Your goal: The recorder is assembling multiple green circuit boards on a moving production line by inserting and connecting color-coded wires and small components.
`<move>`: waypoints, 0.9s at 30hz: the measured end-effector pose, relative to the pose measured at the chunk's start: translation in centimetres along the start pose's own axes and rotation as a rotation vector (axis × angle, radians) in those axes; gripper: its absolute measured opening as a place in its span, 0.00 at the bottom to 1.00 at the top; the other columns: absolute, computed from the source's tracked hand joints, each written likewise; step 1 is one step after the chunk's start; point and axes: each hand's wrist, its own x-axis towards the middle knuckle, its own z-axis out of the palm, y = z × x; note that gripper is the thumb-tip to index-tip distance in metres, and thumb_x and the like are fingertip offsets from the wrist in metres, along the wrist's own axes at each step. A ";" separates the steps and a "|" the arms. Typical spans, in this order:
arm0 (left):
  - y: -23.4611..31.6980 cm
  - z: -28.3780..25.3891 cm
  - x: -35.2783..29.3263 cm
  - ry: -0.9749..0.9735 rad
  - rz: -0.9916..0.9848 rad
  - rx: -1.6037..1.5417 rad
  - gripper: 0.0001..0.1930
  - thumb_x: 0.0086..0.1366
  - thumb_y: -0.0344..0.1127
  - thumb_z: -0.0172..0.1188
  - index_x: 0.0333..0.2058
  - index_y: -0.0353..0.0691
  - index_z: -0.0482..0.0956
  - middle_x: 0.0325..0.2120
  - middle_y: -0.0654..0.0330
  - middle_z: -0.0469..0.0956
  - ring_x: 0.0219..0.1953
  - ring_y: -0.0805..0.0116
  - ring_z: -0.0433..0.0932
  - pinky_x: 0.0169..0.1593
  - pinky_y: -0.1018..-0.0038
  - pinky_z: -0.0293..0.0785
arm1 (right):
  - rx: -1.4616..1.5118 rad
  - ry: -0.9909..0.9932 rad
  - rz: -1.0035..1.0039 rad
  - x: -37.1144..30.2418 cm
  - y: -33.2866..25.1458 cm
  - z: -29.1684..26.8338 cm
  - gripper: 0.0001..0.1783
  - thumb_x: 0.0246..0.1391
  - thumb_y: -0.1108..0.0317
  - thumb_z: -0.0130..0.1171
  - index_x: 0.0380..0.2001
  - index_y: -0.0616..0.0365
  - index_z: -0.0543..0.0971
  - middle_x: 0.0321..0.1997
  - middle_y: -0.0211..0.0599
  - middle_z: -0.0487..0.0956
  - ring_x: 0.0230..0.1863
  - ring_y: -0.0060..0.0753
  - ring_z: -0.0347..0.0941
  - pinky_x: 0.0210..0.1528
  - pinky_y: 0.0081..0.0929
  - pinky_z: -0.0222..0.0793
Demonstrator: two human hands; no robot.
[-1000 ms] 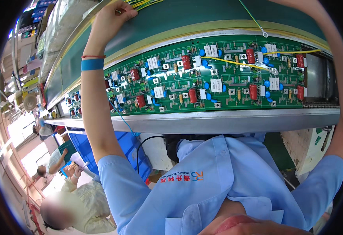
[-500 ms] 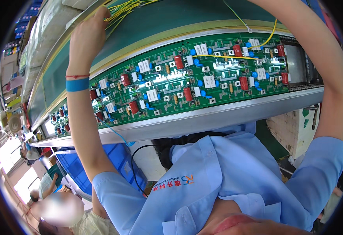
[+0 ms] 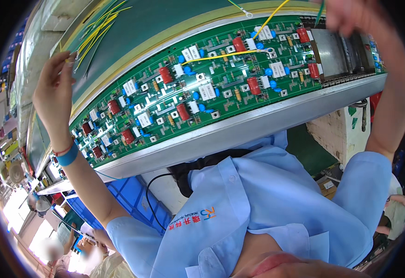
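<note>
My left hand (image 3: 54, 95), with a blue band at the wrist, is raised at the left beside a loose bundle of yellow and green wires (image 3: 98, 34). Its thumb and fingertips pinch what looks like a yellow wire's end, with a small metal terminal showing at the tips. My right hand (image 3: 357, 16), smeared by motion, hangs over the far right end of the boards, and a short green wire (image 3: 320, 13) shows next to its fingers. Below lie green circuit boards (image 3: 230, 99). One yellow wire (image 3: 228, 56) with a ring terminal lies across them; another yellow wire (image 3: 272, 18) rises from a white connector.
The boards sit in a metal-edged conveyor track (image 3: 202, 139), with a grey metal section (image 3: 334, 51) at their right. A wire with a ring terminal (image 3: 248, 14) lies on the green surface beyond. Blue crates (image 3: 133, 199) stand below left; other people are at the lower left.
My left hand has drawn back leftward from the wire bundle. My right hand has come into view at the upper right. The boards and their wires sit farther left in the picture.
</note>
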 end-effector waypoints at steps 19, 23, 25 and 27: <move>-2.9 3.2 -1.0 0.032 -0.068 -0.164 0.10 0.68 0.31 0.58 0.42 0.30 0.78 0.32 0.60 0.81 0.31 0.76 0.80 0.37 0.81 0.75 | 0.499 0.042 -0.156 -5.7 8.3 9.4 0.09 0.48 0.86 0.59 0.32 0.61 0.80 0.36 0.37 0.72 0.32 0.27 0.69 0.31 0.20 0.66; -1.9 2.5 -1.4 0.070 -0.107 -0.188 0.14 0.71 0.36 0.54 0.48 0.32 0.77 0.30 0.59 0.81 0.25 0.77 0.79 0.30 0.83 0.70 | 0.496 0.053 -0.230 -5.8 8.5 9.6 0.09 0.47 0.86 0.60 0.32 0.62 0.80 0.35 0.37 0.72 0.31 0.26 0.69 0.31 0.20 0.65; -0.4 2.7 -1.6 0.078 -0.081 -0.163 0.15 0.71 0.37 0.54 0.49 0.33 0.76 0.30 0.58 0.81 0.26 0.77 0.79 0.30 0.83 0.70 | 0.503 0.048 -0.211 -6.0 8.7 9.7 0.09 0.47 0.85 0.60 0.32 0.62 0.80 0.35 0.37 0.72 0.31 0.26 0.69 0.30 0.20 0.65; 1.7 2.6 -1.8 0.062 -0.048 -0.147 0.15 0.71 0.35 0.54 0.50 0.31 0.74 0.30 0.56 0.81 0.26 0.75 0.80 0.32 0.81 0.73 | 0.500 0.042 -0.213 -5.9 8.7 9.5 0.10 0.46 0.86 0.60 0.33 0.62 0.81 0.36 0.38 0.72 0.31 0.26 0.69 0.31 0.20 0.65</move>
